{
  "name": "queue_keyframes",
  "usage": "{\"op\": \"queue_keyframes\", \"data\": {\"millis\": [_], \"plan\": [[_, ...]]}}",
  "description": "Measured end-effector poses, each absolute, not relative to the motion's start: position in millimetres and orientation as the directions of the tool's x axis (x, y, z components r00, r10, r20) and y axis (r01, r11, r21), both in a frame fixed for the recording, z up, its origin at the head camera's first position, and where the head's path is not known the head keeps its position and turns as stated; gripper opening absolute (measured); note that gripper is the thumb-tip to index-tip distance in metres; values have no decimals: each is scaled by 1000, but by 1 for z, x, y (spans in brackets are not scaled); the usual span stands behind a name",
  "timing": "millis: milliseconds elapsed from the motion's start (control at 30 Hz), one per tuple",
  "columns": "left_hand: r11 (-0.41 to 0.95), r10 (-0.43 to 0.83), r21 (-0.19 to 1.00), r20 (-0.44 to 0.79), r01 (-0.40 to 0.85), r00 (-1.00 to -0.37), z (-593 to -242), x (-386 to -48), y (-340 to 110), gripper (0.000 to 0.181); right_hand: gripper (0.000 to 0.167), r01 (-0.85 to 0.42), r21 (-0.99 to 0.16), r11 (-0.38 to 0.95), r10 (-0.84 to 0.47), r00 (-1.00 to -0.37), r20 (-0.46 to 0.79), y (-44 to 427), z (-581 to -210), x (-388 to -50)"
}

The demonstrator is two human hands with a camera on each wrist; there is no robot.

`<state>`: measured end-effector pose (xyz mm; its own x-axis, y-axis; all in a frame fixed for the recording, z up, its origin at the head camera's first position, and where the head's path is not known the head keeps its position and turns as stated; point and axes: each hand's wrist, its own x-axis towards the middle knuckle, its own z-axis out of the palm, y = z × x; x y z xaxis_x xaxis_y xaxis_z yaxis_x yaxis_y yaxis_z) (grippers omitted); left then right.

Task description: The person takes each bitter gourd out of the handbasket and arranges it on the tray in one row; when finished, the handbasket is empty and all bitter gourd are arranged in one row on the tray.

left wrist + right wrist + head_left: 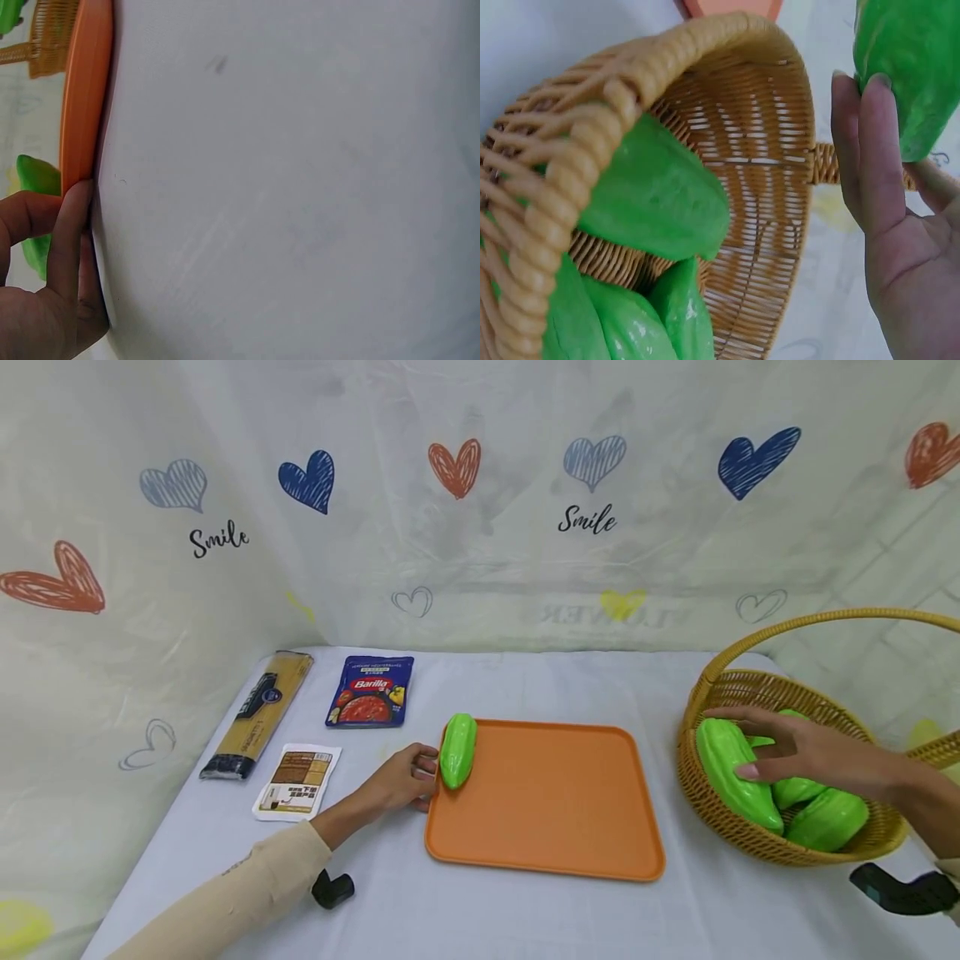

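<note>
An orange tray (547, 802) lies on the white table, with one green vegetable (458, 752) along its left edge. The left hand (401, 781) grips the tray's left rim; in the left wrist view the fingers of that hand (64, 262) pinch the orange rim (84, 97). At the wicker basket (693, 777) on the right, the right hand (795, 747) holds a large green vegetable (731, 777) by its sides. The right wrist view shows this held vegetable (911, 67) in the hand (907, 247), above the basket's rim, with several others (656, 195) inside.
At the left lie a spaghetti pack (258, 714), a blue Barilla pouch (370, 692) and a white-and-brown packet (297, 782). The basket's tall handle (825, 620) arches over it. A patterned curtain (495, 560) hangs behind the table.
</note>
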<state>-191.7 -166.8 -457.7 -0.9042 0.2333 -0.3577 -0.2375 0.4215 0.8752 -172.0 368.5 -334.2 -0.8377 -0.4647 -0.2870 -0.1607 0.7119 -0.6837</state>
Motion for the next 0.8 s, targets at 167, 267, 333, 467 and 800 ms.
{"op": "queue_keyframes", "data": {"millis": [167,267,333,467,800], "plan": [[420,223,873,-363,-247,-905,-457,-190,-165,59,68,-163,-712,683,-504,-810,-298,358,-332,-168],[427,220,868,-371,-253,-902,-456,-189,-165,59,68,-154,-736,659,-531,-789,-310,349,-331,-167],[431,217,865,-376,-257,-901,-456,-189,-165,59,69,-160,-742,651,-545,-779,-310,344,-331,-165],[432,216,863,-381,-262,-899,-456,-188,-165,59,70,-170,-757,630,-563,-772,-295,333,-332,-163],[420,222,872,-368,-252,-903,-458,-188,-166,58,70,-148,-788,597,-577,-762,-294,305,-341,-163]]}}
